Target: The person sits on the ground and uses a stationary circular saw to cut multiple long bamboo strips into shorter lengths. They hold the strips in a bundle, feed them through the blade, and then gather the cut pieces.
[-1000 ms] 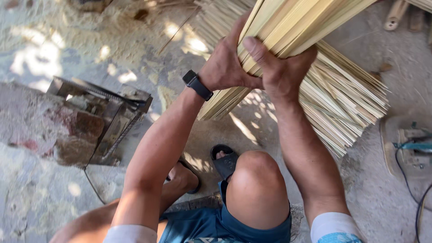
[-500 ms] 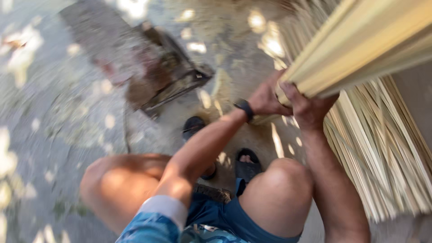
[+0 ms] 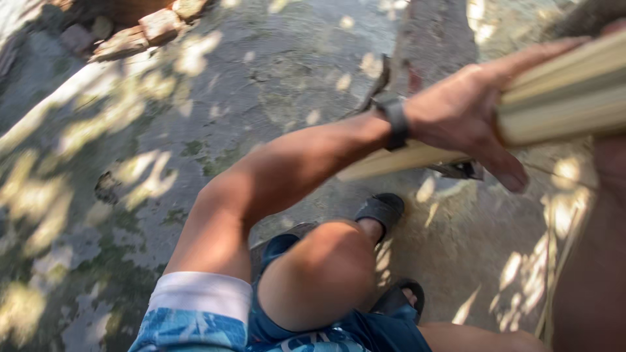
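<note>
My left hand [image 3: 463, 111], with a black watch on its wrist, is closed around a thick bundle of pale split bamboo strips [image 3: 567, 98] at the upper right. The bundle runs off the right edge, and a few strips [image 3: 398, 160] stick out below my wrist. My right forearm [image 3: 593, 261] rises along the right edge to the bundle. My right hand [image 3: 616, 26] is mostly hidden behind the bundle; only a finger shows over its top.
I am crouched on rough, sun-dappled concrete, my knee [image 3: 319, 274] in the middle and black sandals [image 3: 381, 208] below. Bricks [image 3: 156, 26] lie at the top left. A dark metal piece [image 3: 460, 171] sits under the bundle, beside a grey slab [image 3: 437, 39].
The view has swung left and down, so the fanned pile of strips is out of sight. Both hands still grip the bundle, which now sits at the upper right.
</note>
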